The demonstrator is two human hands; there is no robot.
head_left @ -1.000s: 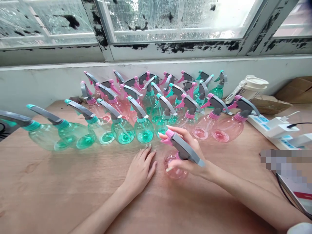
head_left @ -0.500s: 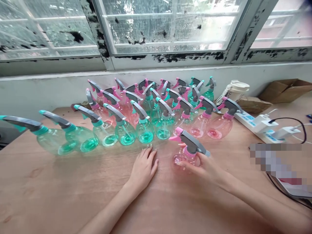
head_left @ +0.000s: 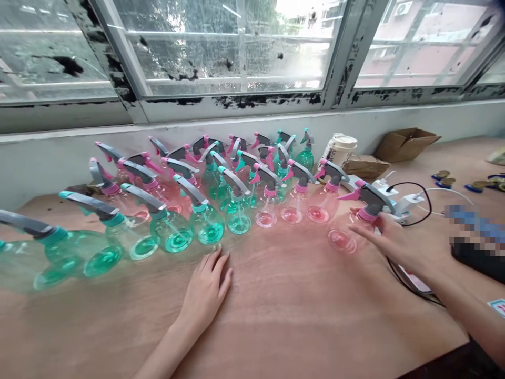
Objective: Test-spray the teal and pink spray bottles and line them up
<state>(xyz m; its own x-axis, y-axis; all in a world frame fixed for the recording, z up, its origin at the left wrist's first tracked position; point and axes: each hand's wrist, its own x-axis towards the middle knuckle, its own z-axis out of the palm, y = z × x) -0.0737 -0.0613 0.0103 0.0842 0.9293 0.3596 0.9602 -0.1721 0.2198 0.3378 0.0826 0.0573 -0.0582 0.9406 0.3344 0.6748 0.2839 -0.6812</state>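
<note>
My right hand point(head_left: 389, 237) is wrapped round the neck and upper body of a pink spray bottle point(head_left: 342, 239), which stands at the right end of the front row with its pink trigger pointing left. Flat on the wooden table, my left hand point(head_left: 207, 284) rests with its fingers stretched out, holding nothing. Just beyond its fingertips is a green spray bottle point(head_left: 206, 226). More green bottles run off to the left, among them one with a grey and teal head point(head_left: 94, 205). Pink bottles, such as this one point(head_left: 319, 210), stand between them and my right hand.
Several more pink and green bottles crowd behind, near the wall. A white lidded cup point(head_left: 342, 147), an open cardboard box point(head_left: 406, 145) and a power strip with white chargers point(head_left: 408, 202) are at the right. A black cable point(head_left: 428, 205) loops there.
My right hand has carried the pink spray bottle rightward to the end of the front row. The view has turned to the right. My left hand stays flat on the table.
</note>
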